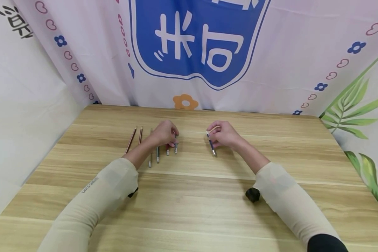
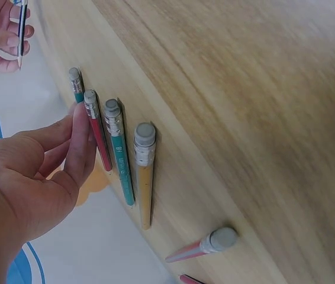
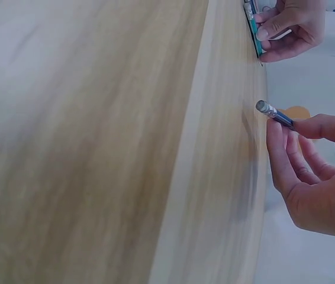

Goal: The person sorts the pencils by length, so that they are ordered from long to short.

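Note:
My left hand (image 1: 164, 133) pinches a teal pencil (image 1: 175, 148) at the right end of a row on the wooden table. Its eraser end (image 2: 74, 74) points toward me. Beside it in the row lie a red pencil (image 2: 99, 130), another teal pencil (image 2: 120, 157) and a yellow pencil (image 2: 144, 189). Two reddish pencils (image 1: 130, 140) lie slanted farther left, partly hidden by the left arm. To the right, apart from the row, my right hand (image 1: 225, 133) holds a dark blue pencil (image 1: 211, 142) between thumb and fingers, with its eraser (image 3: 261, 105) toward me and tilted up.
The wooden table (image 1: 189, 210) reaches back to a printed curtain (image 1: 286, 70) with a blue emblem. A black object (image 1: 252, 195) sits at the right sleeve's cuff. Leaf-patterned cloth (image 1: 359, 115) hangs along the right edge.

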